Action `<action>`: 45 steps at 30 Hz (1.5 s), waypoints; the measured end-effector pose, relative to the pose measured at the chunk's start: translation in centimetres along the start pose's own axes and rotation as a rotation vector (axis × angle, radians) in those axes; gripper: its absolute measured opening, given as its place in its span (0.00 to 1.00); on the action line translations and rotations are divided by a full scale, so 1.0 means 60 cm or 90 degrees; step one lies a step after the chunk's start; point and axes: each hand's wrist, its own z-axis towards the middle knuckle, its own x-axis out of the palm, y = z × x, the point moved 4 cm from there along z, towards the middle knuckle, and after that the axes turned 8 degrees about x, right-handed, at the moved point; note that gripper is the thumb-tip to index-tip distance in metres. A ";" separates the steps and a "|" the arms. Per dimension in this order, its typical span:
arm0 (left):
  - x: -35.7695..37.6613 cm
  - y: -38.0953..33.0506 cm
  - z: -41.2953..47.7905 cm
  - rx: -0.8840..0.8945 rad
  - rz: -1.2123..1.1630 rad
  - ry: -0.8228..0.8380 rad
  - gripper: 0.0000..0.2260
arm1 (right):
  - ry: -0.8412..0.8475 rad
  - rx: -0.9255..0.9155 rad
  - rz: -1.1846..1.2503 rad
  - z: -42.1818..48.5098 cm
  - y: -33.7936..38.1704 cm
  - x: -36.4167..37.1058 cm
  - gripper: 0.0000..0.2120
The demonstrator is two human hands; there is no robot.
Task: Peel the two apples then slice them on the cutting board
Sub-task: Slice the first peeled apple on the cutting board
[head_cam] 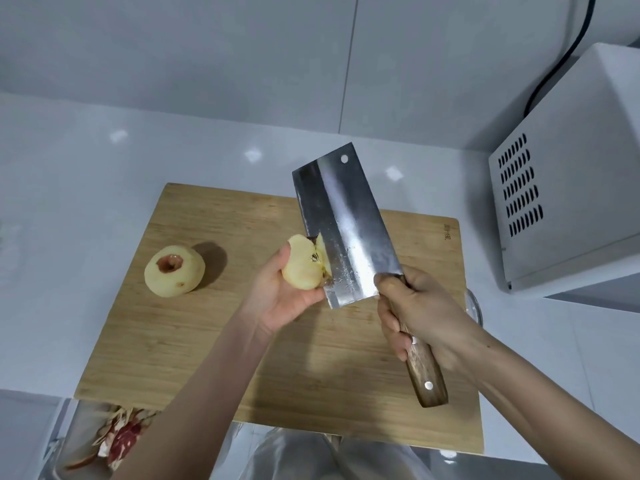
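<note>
Peeled apple half (304, 268) in left hand (280, 299), cleaver (346, 226) touching

Head view, near, looking down onto cutting board (194, 341); edges seemingly distorted.

Left hand (277, 299) cups a cut apple piece (304, 266) against the cleaver (343, 230) – right hand (422, 313) grips its handle; a peeled apple (175, 275) sits on the board (194, 341).

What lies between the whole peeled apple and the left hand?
Nothing: only bare board separates the whole apple from the left hand, per the head view.
</note>
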 end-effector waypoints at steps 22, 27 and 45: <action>0.049 -0.002 -0.005 -0.030 -0.007 -0.060 0.27 | 0.057 0.140 0.007 0.001 0.062 -0.034 0.12; 0.036 0.000 -0.001 0.023 0.038 -0.082 0.25 | -0.001 0.083 0.028 -0.012 0.046 -0.013 0.09; -0.009 -0.027 -0.023 0.027 0.055 -0.174 0.24 | -0.065 -0.048 -0.020 -0.042 0.076 -0.067 0.12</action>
